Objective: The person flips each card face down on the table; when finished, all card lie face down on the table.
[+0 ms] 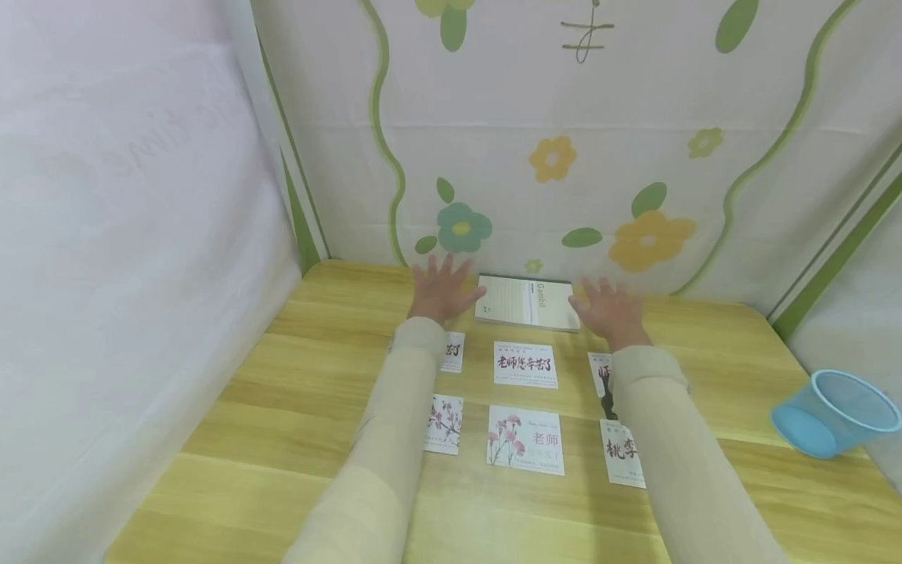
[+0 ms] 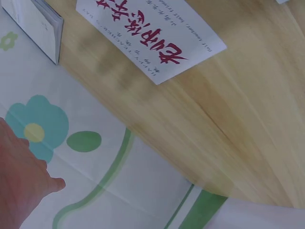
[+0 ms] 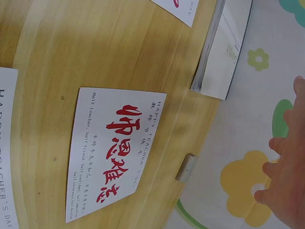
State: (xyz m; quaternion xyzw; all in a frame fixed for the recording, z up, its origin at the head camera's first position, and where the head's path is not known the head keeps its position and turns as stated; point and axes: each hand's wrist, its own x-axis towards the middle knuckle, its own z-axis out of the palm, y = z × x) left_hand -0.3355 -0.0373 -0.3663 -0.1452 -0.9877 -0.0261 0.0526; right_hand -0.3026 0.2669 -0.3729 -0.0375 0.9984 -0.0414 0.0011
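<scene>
Both hands reach over the table's far end with fingers spread and hold nothing. My left hand point(image 1: 438, 291) is just left of a cream notebook point(image 1: 527, 302) marked "Gambit"; my right hand point(image 1: 611, 312) is just right of it. Several printed cards lie flat in two rows nearer me. The middle ones are a red-lettered card point(image 1: 524, 365) and a pink-flower card point(image 1: 525, 440). The sleeves partly hide the outer cards. In the right wrist view, a red-lettered card point(image 3: 113, 152) shows whole, with the right hand point(image 3: 286, 162) off to its right.
A blue translucent cup-like container point(image 1: 835, 413) stands tilted in the view at the table's right. White cloth with printed flowers point(image 1: 564, 94) hangs behind the wooden table point(image 1: 268, 439) and at its sides. A small grey block point(image 3: 186, 167) sits at the table's far edge.
</scene>
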